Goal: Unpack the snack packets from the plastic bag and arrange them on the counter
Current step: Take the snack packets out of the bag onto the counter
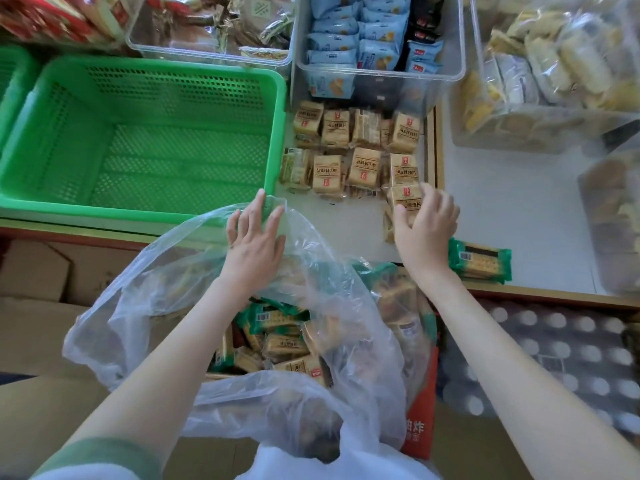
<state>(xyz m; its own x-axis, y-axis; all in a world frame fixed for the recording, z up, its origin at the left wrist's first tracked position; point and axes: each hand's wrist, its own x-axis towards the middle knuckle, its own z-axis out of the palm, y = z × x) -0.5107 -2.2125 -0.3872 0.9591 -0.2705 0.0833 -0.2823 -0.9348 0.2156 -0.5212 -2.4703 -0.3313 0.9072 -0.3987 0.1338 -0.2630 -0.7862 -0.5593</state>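
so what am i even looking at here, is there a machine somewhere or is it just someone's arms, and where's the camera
No machine here: a person is working with two bare hands. There is one picture, taken by a camera worn on the person's head, looking forward and down, so the arms reach in from the bottom edge. The left hand rests with spread fingers on the rim of a clear plastic bag, which holds more snack packets. The right hand grips a tan packet on the white counter, at the near end of the rows of tan packets already laid out. A green packet lies beside the right forearm. A green basket stands to the left, and clear tubs of other snacks sit behind.
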